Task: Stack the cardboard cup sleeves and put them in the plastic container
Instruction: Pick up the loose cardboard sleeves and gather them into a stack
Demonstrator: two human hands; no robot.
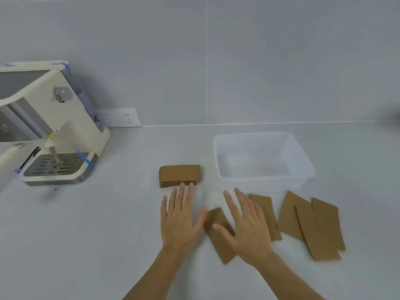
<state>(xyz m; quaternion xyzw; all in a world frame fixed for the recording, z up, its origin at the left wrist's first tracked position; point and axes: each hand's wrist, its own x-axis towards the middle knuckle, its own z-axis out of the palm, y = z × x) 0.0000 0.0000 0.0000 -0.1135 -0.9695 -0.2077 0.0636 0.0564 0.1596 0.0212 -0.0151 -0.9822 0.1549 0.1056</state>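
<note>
A neat stack of brown cardboard sleeves (179,175) lies on the counter, left of the clear plastic container (300,161), which holds nothing. My left hand (180,219) is flat and open, fingertips just short of the stack. My right hand (246,224) is open with fingers spread, hovering over or resting on a loose sleeve (218,239) that lies between the hands. Another loose sleeve (267,208) lies partly under the right hand. Further right, three overlapping sleeves (316,228) lie flat.
A cream coffee machine (52,126) with a drip tray stands at the left. A white wall socket strip (121,118) sits behind it. The grey tiled wall rises behind the counter.
</note>
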